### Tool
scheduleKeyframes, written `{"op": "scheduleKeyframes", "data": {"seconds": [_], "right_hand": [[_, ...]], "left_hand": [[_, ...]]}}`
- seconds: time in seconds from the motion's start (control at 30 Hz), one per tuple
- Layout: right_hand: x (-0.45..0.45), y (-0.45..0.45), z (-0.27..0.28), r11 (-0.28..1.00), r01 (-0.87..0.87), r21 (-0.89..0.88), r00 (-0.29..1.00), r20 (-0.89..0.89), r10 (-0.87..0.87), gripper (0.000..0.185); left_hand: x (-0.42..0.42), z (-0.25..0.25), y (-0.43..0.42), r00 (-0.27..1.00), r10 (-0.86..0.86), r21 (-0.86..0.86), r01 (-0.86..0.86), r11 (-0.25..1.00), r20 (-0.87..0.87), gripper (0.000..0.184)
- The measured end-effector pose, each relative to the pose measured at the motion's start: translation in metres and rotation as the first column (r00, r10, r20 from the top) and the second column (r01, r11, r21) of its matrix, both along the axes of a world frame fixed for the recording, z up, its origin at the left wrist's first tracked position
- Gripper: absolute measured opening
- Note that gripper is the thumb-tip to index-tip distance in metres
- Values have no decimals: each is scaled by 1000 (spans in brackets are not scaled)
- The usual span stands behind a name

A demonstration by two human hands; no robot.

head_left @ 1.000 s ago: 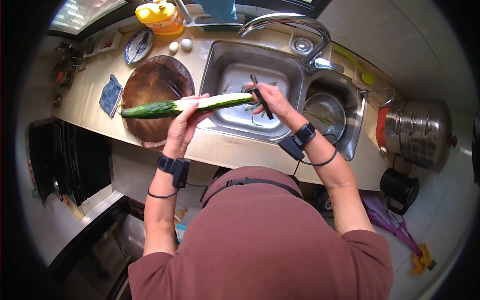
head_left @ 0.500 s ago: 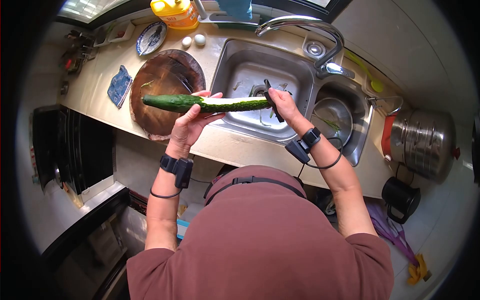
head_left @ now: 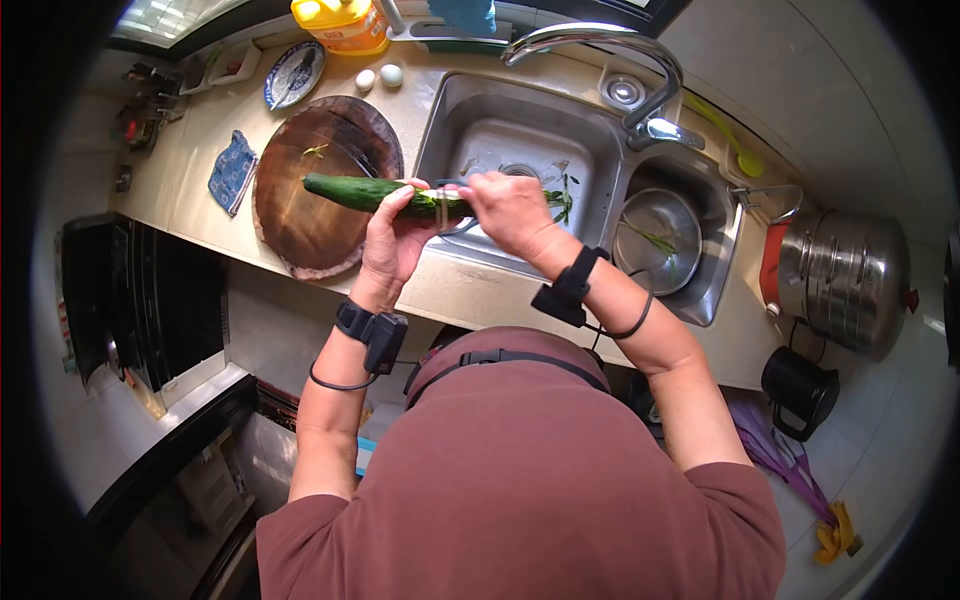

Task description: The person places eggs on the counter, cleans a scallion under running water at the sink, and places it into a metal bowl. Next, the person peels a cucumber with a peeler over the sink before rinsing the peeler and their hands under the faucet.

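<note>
A long green cucumber (head_left: 345, 192) lies level across the near edge of the sink, its left end over the round wooden chopping board (head_left: 285, 225). My left hand (head_left: 393, 245) is wrapped around its middle from below. My right hand (head_left: 515, 212) grips a dark peeler (head_left: 445, 205), blurred, which sits across the cucumber close to my left fingers. Pale peeled flesh shows in part; my right hand hides much of the cucumber's right end. Green peel strips (head_left: 566, 196) show beyond my right hand, over the steel sink (head_left: 590, 120).
A chrome faucet (head_left: 660, 90) arches over the sink. A metal bowl (head_left: 655, 240) with green scraps sits in the smaller basin. Two eggs (head_left: 378, 77), a patterned plate (head_left: 295, 76), a yellow jug (head_left: 345, 28) and a blue cloth (head_left: 232, 172) are on the counter. A steel pot (head_left: 845, 280) stands right.
My right hand and the peeler have moved left along the cucumber, from its right end to near my left hand. The cucumber has shifted slightly to the right.
</note>
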State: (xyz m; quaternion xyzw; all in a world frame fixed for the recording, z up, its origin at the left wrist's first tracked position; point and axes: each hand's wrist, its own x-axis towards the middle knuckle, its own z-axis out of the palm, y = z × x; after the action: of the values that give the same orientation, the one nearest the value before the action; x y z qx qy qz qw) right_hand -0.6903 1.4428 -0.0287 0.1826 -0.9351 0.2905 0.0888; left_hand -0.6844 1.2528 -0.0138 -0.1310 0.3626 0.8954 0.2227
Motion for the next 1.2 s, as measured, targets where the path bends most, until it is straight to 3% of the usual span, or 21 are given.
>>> {"op": "scheduleKeyframes", "data": {"seconds": [0.07,0.2,0.3,0.43,0.5,0.57,0.63,0.77,0.83,1.0,1.1,1.2], "right_hand": [[-10,28,-36,999,42,-25,998,54,-40,31],[7,99,-102,949,31,315,966,235,-109,37],[17,123,-112,909,182,374,896,318,-310,37],[9,120,-78,945,268,186,927,216,-305,35],[1,96,-46,974,224,7,957,185,-222,32],[-1,66,-23,998,54,-27,990,130,-50,30],[2,38,-3,999,-37,18,994,101,35,29],[-5,67,-32,993,59,98,994,91,-68,35],[-7,105,-79,938,43,343,948,281,-146,38],[6,135,-74,948,178,263,929,272,-249,37],[2,126,-48,973,217,80,942,244,-230,36],[1,89,-11,997,80,-12,990,114,-78,33]], "left_hand": [[-2,7,-6,999,-27,18,28,999,-32,26],[-7,8,-28,996,24,11,-23,1000,-80,29],[-10,17,-34,995,1,64,6,998,-104,30],[-11,19,-25,992,-34,30,38,999,-119,30],[-11,16,-20,990,-63,10,65,998,-127,30],[-11,17,-11,987,-90,-3,91,996,-137,30],[-12,19,-8,982,-112,-1,113,994,-152,30],[-16,22,-23,972,-149,15,155,988,-181,32],[-14,20,-35,974,-157,-16,156,988,-164,33],[-11,25,-42,978,-137,19,141,990,-160,36],[-11,26,-37,983,-112,27,117,993,-145,34],[-12,29,-33,977,-146,38,154,987,-157,36]]}}
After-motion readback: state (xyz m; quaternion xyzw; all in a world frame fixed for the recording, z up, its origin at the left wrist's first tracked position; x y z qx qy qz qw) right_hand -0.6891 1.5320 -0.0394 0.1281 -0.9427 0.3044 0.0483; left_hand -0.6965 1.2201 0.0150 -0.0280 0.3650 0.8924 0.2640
